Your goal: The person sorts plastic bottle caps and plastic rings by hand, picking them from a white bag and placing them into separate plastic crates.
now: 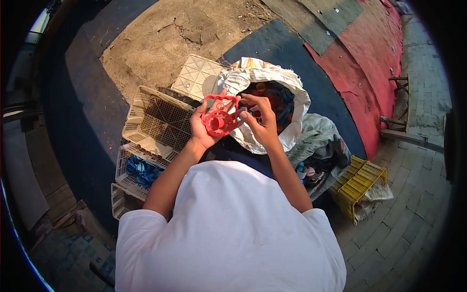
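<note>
A red plastic frame with a round ring inside (217, 115) is held up in front of me, over the near left edge of an open white sack (296, 117). My left hand (202, 127) is closed on its left side and lower edge. At its right side is my right hand (260, 117), with the fingers apart and curved, the tips beside or touching the frame's edge. Inside the sack lie dark, blue, red and orange pieces (272, 97).
Pale plastic crates (163, 117) stand on the left, a lower one holding blue pieces (142, 170). Another pale crate (197, 75) is beyond them. On the right are a greyish-green sack (316, 136) and a yellow crate (359, 182). Dark and red mats (348, 82) cover the ground.
</note>
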The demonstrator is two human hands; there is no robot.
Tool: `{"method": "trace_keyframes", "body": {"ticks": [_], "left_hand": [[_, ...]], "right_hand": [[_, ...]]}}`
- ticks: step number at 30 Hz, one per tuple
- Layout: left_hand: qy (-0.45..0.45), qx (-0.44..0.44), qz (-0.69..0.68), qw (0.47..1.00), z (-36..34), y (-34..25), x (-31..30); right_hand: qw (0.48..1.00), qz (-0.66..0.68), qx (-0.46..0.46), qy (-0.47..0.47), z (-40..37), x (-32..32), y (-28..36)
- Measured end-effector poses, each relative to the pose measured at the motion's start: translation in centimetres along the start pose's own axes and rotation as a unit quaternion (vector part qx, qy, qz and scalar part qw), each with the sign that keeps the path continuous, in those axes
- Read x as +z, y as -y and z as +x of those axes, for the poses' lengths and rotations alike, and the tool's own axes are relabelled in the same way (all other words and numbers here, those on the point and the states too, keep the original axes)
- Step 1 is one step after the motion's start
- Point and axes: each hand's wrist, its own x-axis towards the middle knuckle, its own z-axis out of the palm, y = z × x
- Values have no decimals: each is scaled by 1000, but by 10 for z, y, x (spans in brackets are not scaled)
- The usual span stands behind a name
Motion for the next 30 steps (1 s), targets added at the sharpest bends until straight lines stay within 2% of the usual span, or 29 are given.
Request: {"method": "trace_keyframes", "body": {"ticks": [1,2,3,4,6,9,15,18,21,24,27,30], "left_hand": [[16,-4,-13,1000,-2,-2,-3],[32,-11,-25,999,-4,-4,-5],[22,-5,-30,999,-6,-5,-5],[16,4,-28,999,-8,-5,-5],[5,24,-25,999,-12,-7,-5],[-6,31,-28,999,-16,-11,-3],[1,42,-14,999,-20,-14,0],[1,47,-6,999,-24,-14,-1],[-7,54,-6,999,-26,-14,-2],[-12,60,-7,998,-28,-13,-2],[-19,65,-3,998,-29,-14,-1],[-20,66,-2,998,-29,-15,-1]], "right_hand": [[990,86,94,-58,-3,1,-26],[985,70,118,-109,0,-2,-52],[983,5,138,-117,2,-8,-76],[979,8,181,-97,2,-14,-87],[979,-57,192,-29,-4,-18,-129],[961,-232,128,77,-5,-11,-153],[900,-355,208,145,10,21,-175],[898,-420,28,126,15,22,-189],[880,-435,99,163,20,26,-185],[869,-451,121,166,23,32,-175],[876,-455,94,127,19,37,-184],[866,-473,87,138,18,36,-186]]}}
